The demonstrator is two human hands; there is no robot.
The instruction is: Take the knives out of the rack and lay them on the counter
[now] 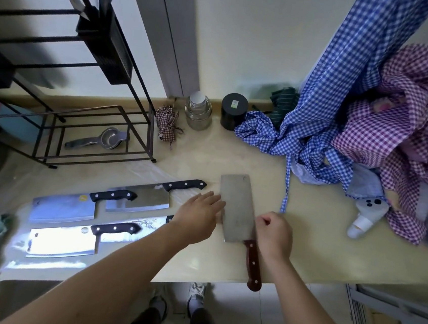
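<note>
I am setting the red-handled cleaver [239,212] on the bench [305,240]. Left hand [197,219] lies flat, released, at its nine o'clock; right hand [275,238] clenched beside the handle, grasp unclear. Next: withdraw both.

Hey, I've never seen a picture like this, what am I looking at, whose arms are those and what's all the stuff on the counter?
There is no machine here. A person wears a wide-angle camera on the head, so you look down along their own bare arms. On the pale counter lie four cleavers with black handles side by side, and a fifth, the red-handled cleaver, lying apart with its handle over the counter's front edge. The left hand rests flat beside its blade; the right hand is curled at the blade's other edge. Neither clearly grips it. At upper left stands a black wire rack; checked cloths pile at right.
</note>
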